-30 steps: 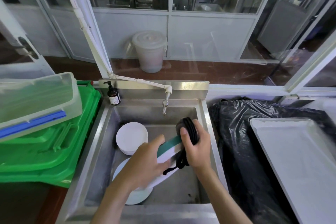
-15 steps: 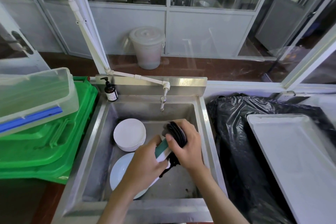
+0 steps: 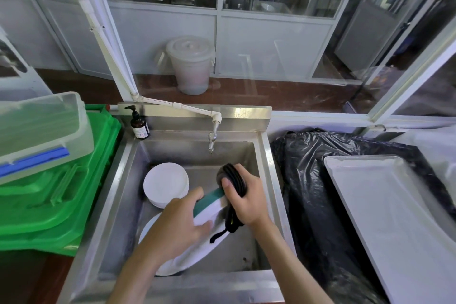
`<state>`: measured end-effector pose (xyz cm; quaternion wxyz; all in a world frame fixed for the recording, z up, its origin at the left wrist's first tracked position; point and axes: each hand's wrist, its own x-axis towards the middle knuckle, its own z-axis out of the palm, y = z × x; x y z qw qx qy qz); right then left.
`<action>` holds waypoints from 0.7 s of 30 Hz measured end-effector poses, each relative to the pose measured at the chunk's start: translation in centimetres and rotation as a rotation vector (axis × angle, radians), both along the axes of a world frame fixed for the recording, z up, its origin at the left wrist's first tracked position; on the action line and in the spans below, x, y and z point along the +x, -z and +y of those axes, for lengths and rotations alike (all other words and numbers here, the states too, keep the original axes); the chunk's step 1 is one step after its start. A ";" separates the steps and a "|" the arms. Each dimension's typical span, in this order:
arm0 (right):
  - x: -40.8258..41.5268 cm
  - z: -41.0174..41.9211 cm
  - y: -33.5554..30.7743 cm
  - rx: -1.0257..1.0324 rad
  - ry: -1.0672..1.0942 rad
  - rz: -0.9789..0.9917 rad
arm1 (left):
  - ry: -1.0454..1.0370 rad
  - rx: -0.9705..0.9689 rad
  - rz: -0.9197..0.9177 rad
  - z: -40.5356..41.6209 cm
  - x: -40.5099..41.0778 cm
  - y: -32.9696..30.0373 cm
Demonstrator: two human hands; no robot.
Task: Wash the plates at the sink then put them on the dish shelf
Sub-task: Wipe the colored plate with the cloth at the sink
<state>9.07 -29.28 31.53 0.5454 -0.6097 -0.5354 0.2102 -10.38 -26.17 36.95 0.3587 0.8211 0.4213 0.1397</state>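
Note:
Over the steel sink (image 3: 265, 163), my left hand (image 3: 180, 224) grips a white plate with a green rim (image 3: 209, 207), held tilted. My right hand (image 3: 244, 195) grips a black scrubber with a dangling strap (image 3: 232, 177) and presses it against the plate's upper edge. A stack of white plates (image 3: 165, 184) sits in the sink's back left. Another white plate (image 3: 148, 228) lies flat on the sink floor under my left arm, mostly hidden.
The tap (image 3: 212, 140) hangs over the sink's back; a soap bottle (image 3: 140, 126) stands at its back-left corner. Green crates (image 3: 56, 200) with a clear box (image 3: 37, 136) lie left. A black bag (image 3: 318, 190) and a white tray (image 3: 392, 219) lie right.
My right hand with the scrubber has shifted along the plate's rim, toward the back right. The left hand keeps its hold of the plate. The camera has tilted slightly.

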 end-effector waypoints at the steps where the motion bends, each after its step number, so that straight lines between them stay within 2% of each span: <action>1: -0.1 0.0 -0.1 0.023 -0.005 -0.018 | -0.015 -0.002 -0.019 -0.3 0.1 0.3; 4: 0.6 0.3 0.5 0.057 0.021 0.061 | -0.052 0.022 -0.035 -1.1 0.2 0.7; 7: 1.8 0.6 1.3 -0.057 0.210 0.376 | -0.094 -0.005 -0.123 -1.0 -0.1 0.0; 9: 2.6 0.7 1.3 -0.104 0.280 0.488 | -0.095 -0.055 -0.205 -0.5 -0.9 -0.3; 13: 2.5 0.7 -0.5 0.008 0.300 0.376 | 0.013 -0.019 -0.187 0.5 -0.8 -1.2; 18: 0.6 0.3 -1.2 0.106 0.076 0.029 | 0.077 0.023 0.066 0.9 1.4 -1.4; 21: 1.0 0.3 -0.3 0.142 0.054 0.011 | 0.050 0.019 0.045 -0.3 1.1 -0.3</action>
